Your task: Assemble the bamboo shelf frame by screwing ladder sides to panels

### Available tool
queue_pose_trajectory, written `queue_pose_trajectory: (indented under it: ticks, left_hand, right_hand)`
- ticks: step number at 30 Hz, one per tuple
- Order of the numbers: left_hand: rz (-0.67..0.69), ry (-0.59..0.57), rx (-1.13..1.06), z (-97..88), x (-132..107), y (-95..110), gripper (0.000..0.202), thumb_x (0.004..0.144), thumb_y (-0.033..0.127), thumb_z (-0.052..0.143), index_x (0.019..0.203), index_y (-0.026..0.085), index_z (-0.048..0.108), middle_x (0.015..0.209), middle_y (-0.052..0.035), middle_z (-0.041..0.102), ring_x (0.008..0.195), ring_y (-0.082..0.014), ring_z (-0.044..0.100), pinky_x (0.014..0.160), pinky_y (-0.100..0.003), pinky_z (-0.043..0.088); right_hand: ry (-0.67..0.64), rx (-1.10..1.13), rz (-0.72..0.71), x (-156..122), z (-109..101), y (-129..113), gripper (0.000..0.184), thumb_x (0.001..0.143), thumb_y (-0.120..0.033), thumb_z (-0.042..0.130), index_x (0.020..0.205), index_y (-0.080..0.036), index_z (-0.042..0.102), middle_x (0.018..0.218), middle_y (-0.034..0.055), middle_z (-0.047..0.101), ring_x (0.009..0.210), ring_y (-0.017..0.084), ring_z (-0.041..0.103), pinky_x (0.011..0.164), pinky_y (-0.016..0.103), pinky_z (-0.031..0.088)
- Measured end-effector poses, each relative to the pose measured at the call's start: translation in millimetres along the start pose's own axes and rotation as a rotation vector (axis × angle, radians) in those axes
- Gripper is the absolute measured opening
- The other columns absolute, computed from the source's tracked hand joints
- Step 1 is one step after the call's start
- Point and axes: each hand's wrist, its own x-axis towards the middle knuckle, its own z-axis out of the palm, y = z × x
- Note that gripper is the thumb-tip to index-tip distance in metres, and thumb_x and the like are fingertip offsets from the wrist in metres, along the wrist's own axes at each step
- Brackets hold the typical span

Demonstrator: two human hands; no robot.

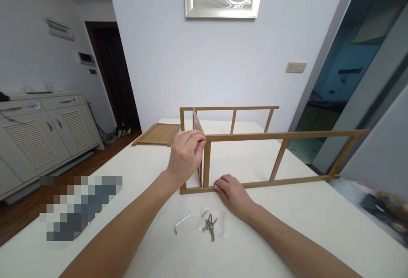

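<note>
The left hand (186, 152) pinches the top corner of the near wooden frame (280, 159), fingers closed on its upper rail; the right hand (232, 193), just below, presses flat against its bottom rail. Screws (209, 225) and hex key (181, 222) lie just before the hands

Reaching in from the lower left to the frame's centre, the left hand (186, 155) is raised with fingers curled and pinched against the thumb, while the right hand (232, 193), entering from the lower right, lies lower, palm down, fingers flat.
</note>
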Motion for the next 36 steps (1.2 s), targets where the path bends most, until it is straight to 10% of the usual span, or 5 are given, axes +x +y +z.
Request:
queue_pose_trajectory:
  ticks: [10, 19, 36]
  left_hand:
    - [-0.040, 0.016, -0.051, 0.3, -2.9, -0.1, 0.034, 0.085, 0.007, 0.058, 0.116, 0.020, 0.053, 0.098, -0.0052, 0.071, 0.089, -0.0202, 0.067, 0.088, -0.040, 0.049]
    - [-0.014, 0.007, -0.029, 2.9, -1.6, -2.2, 0.008, 0.089, 0.014, 0.059, 0.086, 0.021, 0.057, 0.091, -0.0029, 0.072, 0.090, -0.0188, 0.069, 0.086, -0.038, 0.048]
    - [-0.047, -0.012, -0.030, 3.1, -3.3, -2.3, 0.031, 0.086, 0.008, 0.056, 0.115, 0.020, 0.054, 0.099, -0.0054, 0.072, 0.089, -0.0210, 0.068, 0.089, -0.041, 0.049]
  right_hand:
    - [-0.003, 0.018, 0.021, -0.3, -2.9, -3.4, 0.028, 0.101, -0.031, 0.040, 0.088, -0.020, 0.061, 0.089, 0.0067, 0.060, 0.086, 0.020, 0.053, 0.077, 0.033, 0.043]
    - [-0.020, 0.012, 0.033, -0.4, -4.6, -4.9, 0.027, 0.101, -0.029, 0.039, 0.089, -0.020, 0.060, 0.090, 0.0067, 0.060, 0.087, 0.020, 0.052, 0.078, 0.034, 0.043]
    - [0.003, 0.007, 0.036, -1.5, -2.1, -1.9, 0.024, 0.101, -0.029, 0.041, 0.089, -0.020, 0.060, 0.090, 0.0063, 0.060, 0.087, 0.020, 0.052, 0.077, 0.033, 0.042]
